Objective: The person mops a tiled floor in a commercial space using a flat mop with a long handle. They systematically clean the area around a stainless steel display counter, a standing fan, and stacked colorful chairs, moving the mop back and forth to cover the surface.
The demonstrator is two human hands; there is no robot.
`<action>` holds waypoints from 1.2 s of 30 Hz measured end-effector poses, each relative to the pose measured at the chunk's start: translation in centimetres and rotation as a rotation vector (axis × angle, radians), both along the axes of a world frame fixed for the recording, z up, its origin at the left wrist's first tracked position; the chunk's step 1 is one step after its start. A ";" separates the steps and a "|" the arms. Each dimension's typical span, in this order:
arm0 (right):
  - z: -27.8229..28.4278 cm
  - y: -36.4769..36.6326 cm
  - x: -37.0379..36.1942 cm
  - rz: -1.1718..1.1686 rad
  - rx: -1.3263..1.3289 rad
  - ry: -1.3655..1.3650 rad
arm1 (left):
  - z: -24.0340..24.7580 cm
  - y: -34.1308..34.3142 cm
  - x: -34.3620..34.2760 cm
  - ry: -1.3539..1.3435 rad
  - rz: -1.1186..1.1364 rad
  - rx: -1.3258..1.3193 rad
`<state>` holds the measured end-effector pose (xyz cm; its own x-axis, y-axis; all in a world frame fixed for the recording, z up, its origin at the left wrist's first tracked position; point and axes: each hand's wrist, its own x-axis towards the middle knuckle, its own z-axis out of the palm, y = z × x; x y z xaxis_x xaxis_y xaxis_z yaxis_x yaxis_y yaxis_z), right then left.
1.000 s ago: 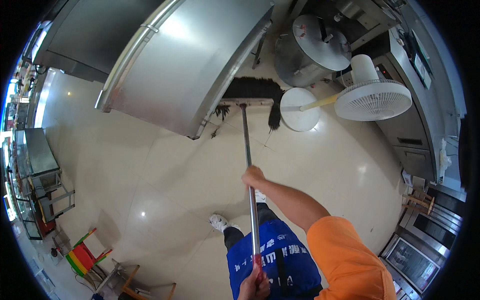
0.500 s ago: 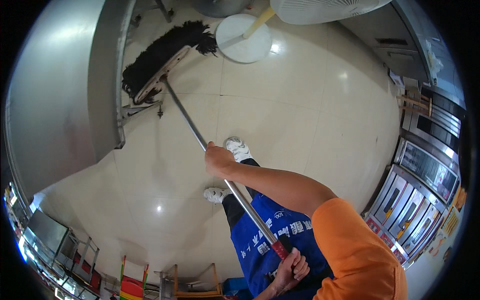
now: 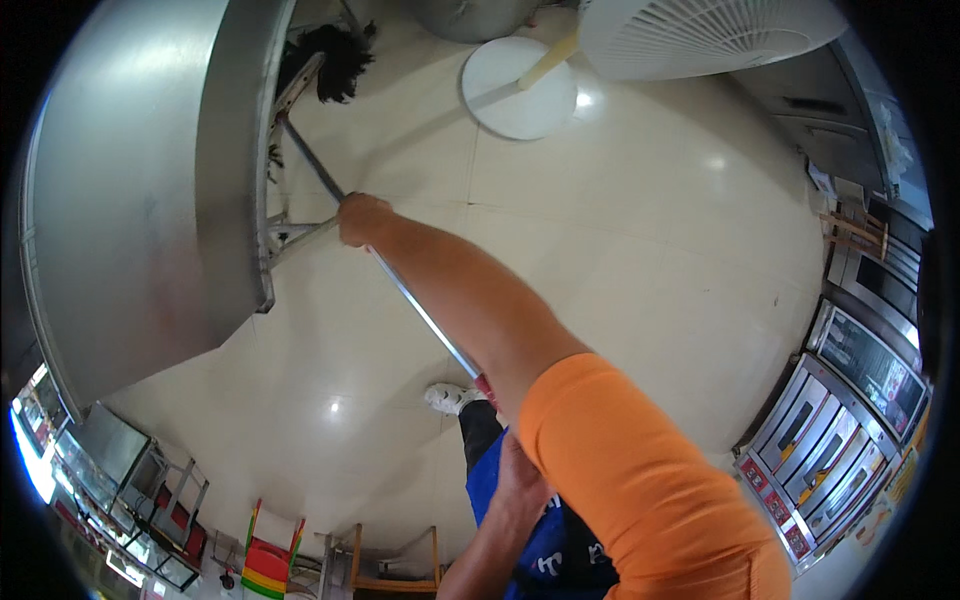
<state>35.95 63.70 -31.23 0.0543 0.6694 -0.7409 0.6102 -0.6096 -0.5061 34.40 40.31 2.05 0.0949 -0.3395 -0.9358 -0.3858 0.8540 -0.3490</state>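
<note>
A wide mop (image 3: 338,65) with black fringe and a long metal pole reaches away from me to the upper left. Most of its head is hidden beneath the edge of a steel counter. My right hand (image 3: 364,219) is wrapped round the pole's upper stretch, the arm in an orange sleeve stretched far forward. My left hand (image 3: 518,475) is closed at the pole's near end, by the red grip (image 3: 485,388), close to my blue apron. The right arm covers part of that hand and its fingers.
The steel counter (image 3: 150,200) fills the left side. A fan's round white base (image 3: 510,95) stands on the tiled floor ahead, its head at top right. Ovens (image 3: 820,430) line the right. A red and yellow child's chair (image 3: 268,560) and a wooden stool are at the bottom.
The mop head has slid left and forward under the counter. My right arm has stretched farther out, and my left hand has come up and forward with the pole's end.
</note>
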 end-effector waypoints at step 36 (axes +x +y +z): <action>11.7 -17.3 -2.4 -0.362 -0.229 0.186 | 5.6 -15.3 -18.0 -0.574 0.279 0.003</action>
<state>33.51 46.41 -19.49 0.1069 0.4496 -0.8868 0.2492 -0.8756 -0.4138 16.36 24.98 7.70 0.6658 -0.2269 -0.7108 -0.3463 0.7498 -0.5638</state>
